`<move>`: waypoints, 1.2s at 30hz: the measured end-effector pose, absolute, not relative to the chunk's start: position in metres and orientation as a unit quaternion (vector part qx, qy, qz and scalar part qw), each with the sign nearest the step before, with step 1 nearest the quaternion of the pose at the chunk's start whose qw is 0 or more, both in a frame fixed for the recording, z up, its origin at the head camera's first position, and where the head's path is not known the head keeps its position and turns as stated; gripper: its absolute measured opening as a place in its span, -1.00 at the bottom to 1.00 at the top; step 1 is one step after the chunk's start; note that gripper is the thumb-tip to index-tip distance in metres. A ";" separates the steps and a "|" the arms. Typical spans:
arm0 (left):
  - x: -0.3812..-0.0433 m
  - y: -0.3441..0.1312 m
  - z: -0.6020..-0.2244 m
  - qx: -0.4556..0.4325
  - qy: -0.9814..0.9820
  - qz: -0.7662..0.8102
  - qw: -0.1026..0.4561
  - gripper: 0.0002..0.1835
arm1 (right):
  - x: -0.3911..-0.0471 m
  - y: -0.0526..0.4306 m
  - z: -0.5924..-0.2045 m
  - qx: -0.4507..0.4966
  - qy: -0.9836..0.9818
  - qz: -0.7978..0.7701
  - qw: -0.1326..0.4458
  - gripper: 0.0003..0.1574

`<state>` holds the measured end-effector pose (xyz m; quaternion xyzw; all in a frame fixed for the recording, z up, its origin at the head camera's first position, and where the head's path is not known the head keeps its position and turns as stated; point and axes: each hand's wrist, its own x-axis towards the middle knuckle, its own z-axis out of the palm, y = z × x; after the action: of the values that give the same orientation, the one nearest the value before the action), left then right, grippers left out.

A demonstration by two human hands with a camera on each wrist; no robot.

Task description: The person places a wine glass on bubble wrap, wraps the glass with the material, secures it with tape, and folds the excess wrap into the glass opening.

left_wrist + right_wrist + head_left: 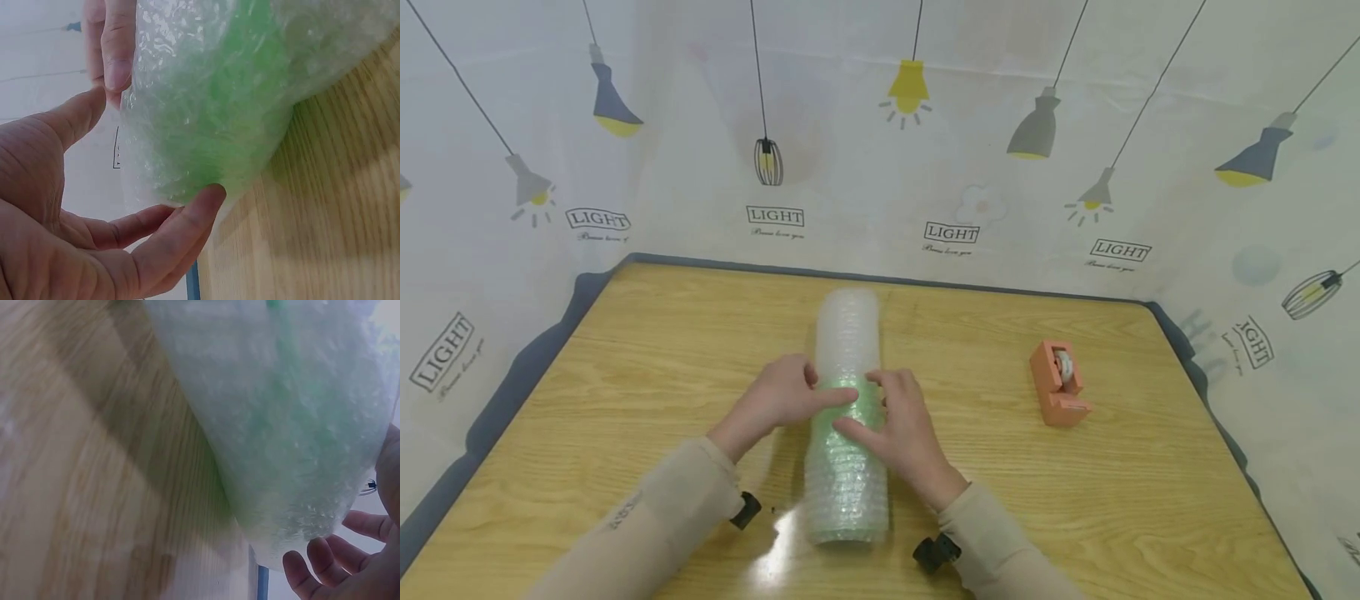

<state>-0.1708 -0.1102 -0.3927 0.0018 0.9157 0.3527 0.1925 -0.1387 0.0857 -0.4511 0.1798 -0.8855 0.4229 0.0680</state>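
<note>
A long bundle of clear bubble wrap (pixel 846 487) lies lengthwise on the table, with something green showing through it. My left hand (pixel 786 392) is at its left side, the thumb stretched across the top. In the left wrist view, the left fingertips (pixel 209 194) rest against the wrap. My right hand (pixel 902 429) is on the right side, thumb over the top and fingers loosely bent. The right wrist view has the right fingers (pixel 322 559) right at the edge of the wrap. The wrapped object's shape is hidden.
An orange-pink tape dispenser (pixel 1060 383) with a roll of tape stands to the right on the wooden table (pixel 1120 492). A pale curtain (pixel 850 167) printed with lamps surrounds the table's back and sides.
</note>
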 end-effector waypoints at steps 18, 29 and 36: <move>-0.178 -0.106 -0.403 0.004 0.903 0.384 0.193 -0.20 | -0.139 0.083 -0.450 0.186 -0.876 0.442 0.057 -0.15; -0.178 -0.117 -0.405 -0.040 0.895 0.387 0.220 -0.27 | -0.142 0.103 -0.451 0.144 -0.831 0.534 -0.053 -0.21; -0.176 -0.126 -0.411 -0.037 0.881 0.419 0.215 -0.35 | -0.144 0.105 -0.456 0.162 -0.814 0.550 -0.097 -0.18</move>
<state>-0.1759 -0.1262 -0.4105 -0.0374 0.8813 0.4189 0.2153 -0.1441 0.1052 -0.4557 0.1618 -0.8137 0.5499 -0.0967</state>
